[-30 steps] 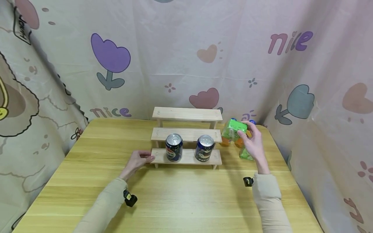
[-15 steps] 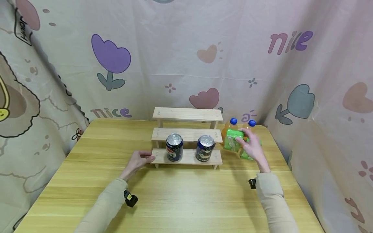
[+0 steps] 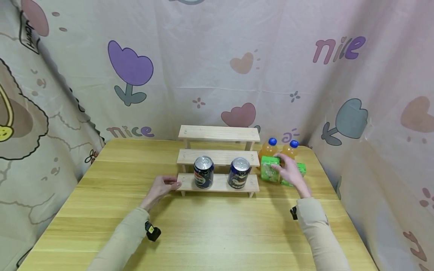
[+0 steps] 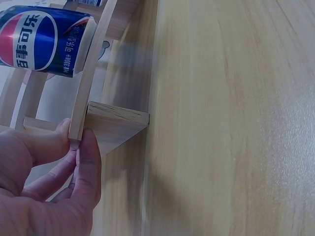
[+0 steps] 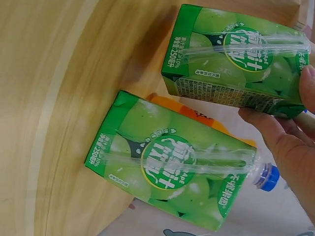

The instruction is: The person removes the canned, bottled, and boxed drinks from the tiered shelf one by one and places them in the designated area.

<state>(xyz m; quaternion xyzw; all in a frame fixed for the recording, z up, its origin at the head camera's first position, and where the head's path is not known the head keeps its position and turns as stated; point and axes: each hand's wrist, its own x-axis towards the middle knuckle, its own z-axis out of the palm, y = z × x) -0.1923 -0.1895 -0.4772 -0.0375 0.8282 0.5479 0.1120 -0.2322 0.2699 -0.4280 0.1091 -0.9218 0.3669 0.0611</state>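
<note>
My left hand [image 3: 161, 191] pinches the left end of the lowest step of a three-step wooden rack [image 3: 218, 132]; the left wrist view shows thumb and fingers [image 4: 88, 164] on either side of that board. With my right hand [image 3: 292, 174] I grip the top of a green grape juice box [image 3: 269, 169], upright beside the rack's right side. A second green juice box [image 5: 167, 160] stands close to its right, partly hidden by my hand in the head view. Two dark blue Pepsi cans, left [image 3: 203, 174] and right [image 3: 239, 175], stand on the lowest step.
Behind the juice boxes are two orange drink bottles with blue caps, left [image 3: 269, 148] and right [image 3: 290, 148]. Patterned curtain [image 3: 190, 75] hangs behind and at both sides of the wooden table [image 3: 210, 233]. The rack's upper two steps carry nothing.
The juice box in my right hand has come down and turned from tilted to upright, in front of the left bottle. My left hand keeps its hold on the rack.
</note>
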